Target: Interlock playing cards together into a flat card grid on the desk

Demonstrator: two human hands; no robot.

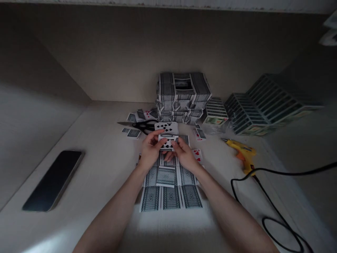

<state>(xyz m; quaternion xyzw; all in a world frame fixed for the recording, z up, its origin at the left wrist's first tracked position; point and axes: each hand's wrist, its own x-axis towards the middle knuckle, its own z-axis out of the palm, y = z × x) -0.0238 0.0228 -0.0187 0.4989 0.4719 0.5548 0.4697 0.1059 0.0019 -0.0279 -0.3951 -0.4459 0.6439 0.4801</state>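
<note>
Both hands meet over a sheet of face-down playing cards [171, 191] laid edge to edge on the table. My left hand [150, 150] and my right hand [184, 154] each pinch a side of a face-up spade card [167, 142], held just above the sheet's far end. Another face-up spade card [166, 127] lies right behind it. Beyond that stands a block built of stacked cards [183, 96].
Black scissors [137, 125] and loose cards lie left of the block. A yellow glue gun [243, 154] with a black cord [268, 207] sits at right, before rows of card packs [260, 105]. A dark phone [54, 179] rests at left.
</note>
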